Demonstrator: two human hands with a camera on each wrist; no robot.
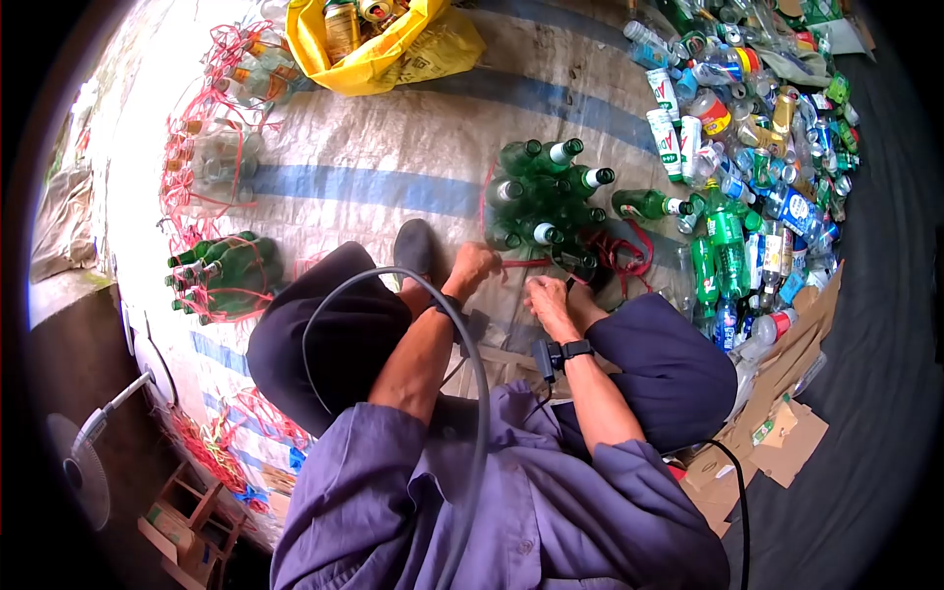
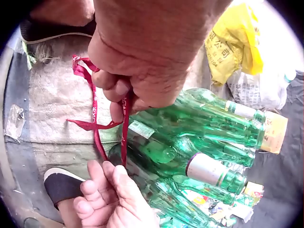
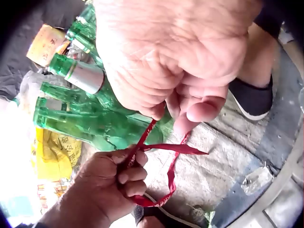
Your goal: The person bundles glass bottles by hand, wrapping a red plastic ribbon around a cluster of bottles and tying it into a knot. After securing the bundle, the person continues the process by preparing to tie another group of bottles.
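Observation:
A bunch of green glass bottles (image 1: 551,187) stands upright on the floor sheet, just beyond both hands. A red printed ribbon (image 3: 171,178) runs between the hands close against the bottles. My left hand (image 1: 475,267) grips it with curled fingers; in the left wrist view one ribbon end sticks out beside those fingers. My right hand (image 1: 551,303) pinches the same ribbon between thumb and fingers, best seen in the right wrist view. Between the two hands the ribbon (image 2: 124,128) is drawn straight, while another length hangs in a loop.
One green bottle (image 1: 649,205) lies to the right, near loose red ribbon (image 1: 629,258). Past it spreads a heap of plastic bottles and cans (image 1: 747,147). Tied bottle bundles (image 1: 231,270) lie on the left. A yellow bag (image 1: 433,54) of cans stands at the far side; a fan (image 1: 84,462) is lower left.

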